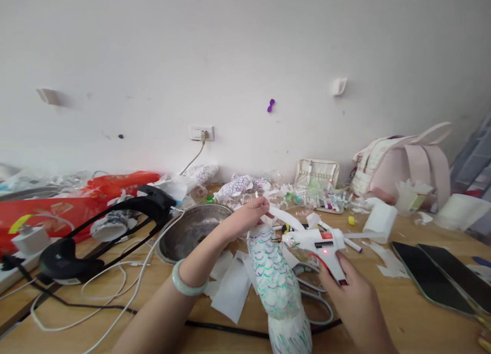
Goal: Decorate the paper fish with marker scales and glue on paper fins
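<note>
My right hand (351,292) is wrapped round the handle of a white hot glue gun (320,240), whose red light is lit. Its nozzle points left, at the upper end of a white paper form (274,277) drawn with green and purple scales. My left hand (253,211), with a pale bangle at the wrist, pinches a white paper strip (286,218) above that end. Whether the strip touches the form I cannot tell. The form stands tilted near the table's front edge, its lower end cut off by the frame.
A metal basin (180,241) sits left of the form, with a black headset (72,257) and white cables beyond. Paper scraps (232,290) lie underneath. At right are a paper roll (379,221), two dark phones (433,277) and a pink backpack (395,164). Markers and another scaled form (241,185) stand behind.
</note>
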`<state>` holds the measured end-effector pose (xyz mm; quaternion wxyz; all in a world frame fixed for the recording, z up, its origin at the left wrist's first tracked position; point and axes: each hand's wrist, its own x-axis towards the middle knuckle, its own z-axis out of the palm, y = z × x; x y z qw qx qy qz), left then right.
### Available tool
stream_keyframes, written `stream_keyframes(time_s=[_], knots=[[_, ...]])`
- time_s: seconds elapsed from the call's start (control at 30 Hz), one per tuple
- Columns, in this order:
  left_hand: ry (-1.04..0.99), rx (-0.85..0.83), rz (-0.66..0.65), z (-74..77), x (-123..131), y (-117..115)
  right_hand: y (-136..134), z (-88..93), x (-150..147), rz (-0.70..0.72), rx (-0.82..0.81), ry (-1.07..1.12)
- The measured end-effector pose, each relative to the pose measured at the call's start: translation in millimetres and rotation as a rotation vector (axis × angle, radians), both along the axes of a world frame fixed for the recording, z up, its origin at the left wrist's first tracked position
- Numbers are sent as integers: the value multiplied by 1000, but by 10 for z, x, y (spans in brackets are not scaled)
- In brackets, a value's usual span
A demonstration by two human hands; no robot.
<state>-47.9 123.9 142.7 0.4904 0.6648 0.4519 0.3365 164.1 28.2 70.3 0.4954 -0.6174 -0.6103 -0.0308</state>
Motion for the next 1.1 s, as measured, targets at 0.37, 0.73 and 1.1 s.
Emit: stream_keyframes(time_s=[0.37, 0.73, 1.1], knots=[[-3, 19, -13, -18, -5, 8, 25, -52, -8, 24, 29, -39], [5, -9, -1, -17, 13, 20, 15, -109, 42, -24, -8, -117], [23, -11, 15, -106, -5, 122, -112, -393, 207, -15, -186, -23]])
